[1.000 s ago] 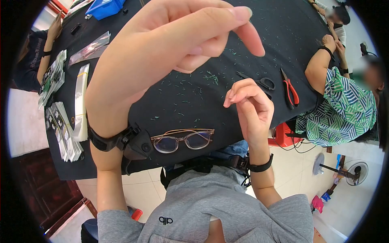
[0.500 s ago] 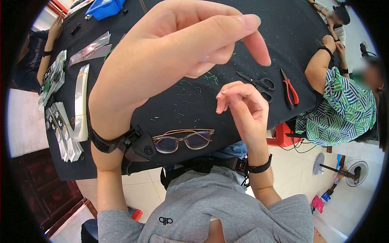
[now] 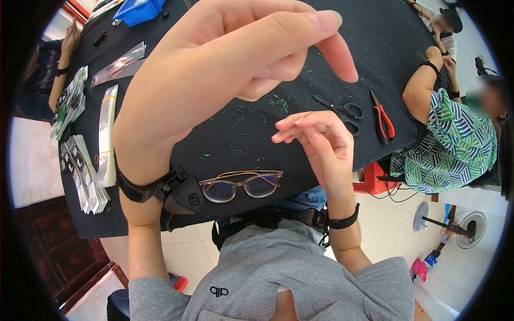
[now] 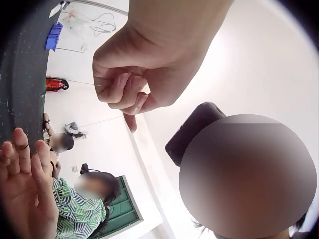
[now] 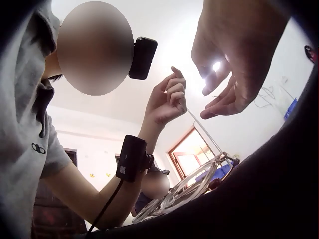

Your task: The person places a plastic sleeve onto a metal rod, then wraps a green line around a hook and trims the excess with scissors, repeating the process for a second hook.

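Observation:
My left hand [image 3: 214, 75] is raised large and close to the head camera, over the black table, its fingers bent inward and one fingertip pointing down. The left wrist view shows that hand [image 4: 144, 69] with several fingers curled toward the palm; no object can be made out in it. Lower and to the right is my right hand [image 3: 332, 150], above the table, fingers loosely bent and extended leftward. Seen from the right wrist, this hand [image 5: 237, 59] has thumb and fingers apart. Eyeglasses [image 3: 246, 187] lie near the table's front edge.
Black scissors [image 3: 345, 109] and red-handled pliers [image 3: 383, 120] lie on the right. Green scraps [image 3: 278, 102] are scattered across the cloth. Plastic packets [image 3: 107, 134] lie at left, a blue bin [image 3: 138, 10] behind them. Other people sit around the table.
My right hand has moved left and slightly down, its fingers now straighter. My left hand has shifted slightly right and down compared with a second ago.

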Demonstrator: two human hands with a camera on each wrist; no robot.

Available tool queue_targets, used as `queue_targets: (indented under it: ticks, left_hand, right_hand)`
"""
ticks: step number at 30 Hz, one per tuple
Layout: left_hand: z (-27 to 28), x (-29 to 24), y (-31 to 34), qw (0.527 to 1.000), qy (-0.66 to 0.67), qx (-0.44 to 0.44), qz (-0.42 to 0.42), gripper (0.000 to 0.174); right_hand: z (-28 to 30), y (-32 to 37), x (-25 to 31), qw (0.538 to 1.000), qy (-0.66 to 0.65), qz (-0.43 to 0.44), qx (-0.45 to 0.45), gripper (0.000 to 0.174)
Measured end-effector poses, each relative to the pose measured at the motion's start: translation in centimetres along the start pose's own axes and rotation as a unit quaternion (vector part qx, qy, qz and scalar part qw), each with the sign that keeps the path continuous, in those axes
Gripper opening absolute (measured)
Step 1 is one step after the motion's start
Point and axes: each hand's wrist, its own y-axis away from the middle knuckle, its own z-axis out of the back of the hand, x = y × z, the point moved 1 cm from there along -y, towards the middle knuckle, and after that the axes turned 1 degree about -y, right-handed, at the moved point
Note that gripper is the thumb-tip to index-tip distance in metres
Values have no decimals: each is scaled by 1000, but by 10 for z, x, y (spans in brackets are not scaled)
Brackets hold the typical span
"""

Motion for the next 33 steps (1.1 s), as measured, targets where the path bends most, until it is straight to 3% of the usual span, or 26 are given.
queue_targets:
  ticks: [16, 20, 26, 28, 33]
  left_hand:
    - [-5, -3, 0, 1000, -7, 17, 18, 42]
    - [-6, -4, 0, 1000, -5, 12, 23, 43]
    - [-5, -4, 0, 1000, -8, 23, 16, 43]
    - [-6, -5, 0, 1000, 3, 19, 17, 43]
    - [-5, -5, 0, 1000, 9, 26, 9, 43]
  right_hand:
    - [-4, -4, 4, 996, 65, 55, 3, 13]
    - [-14, -4, 13, 998, 21, 1, -60, 12]
    - [-5, -4, 2, 997, 55, 39, -21, 13]
    - [-1, -4, 1, 988, 137, 64, 4, 13]
    - [-4, -4, 0, 984, 166, 55, -30, 15]
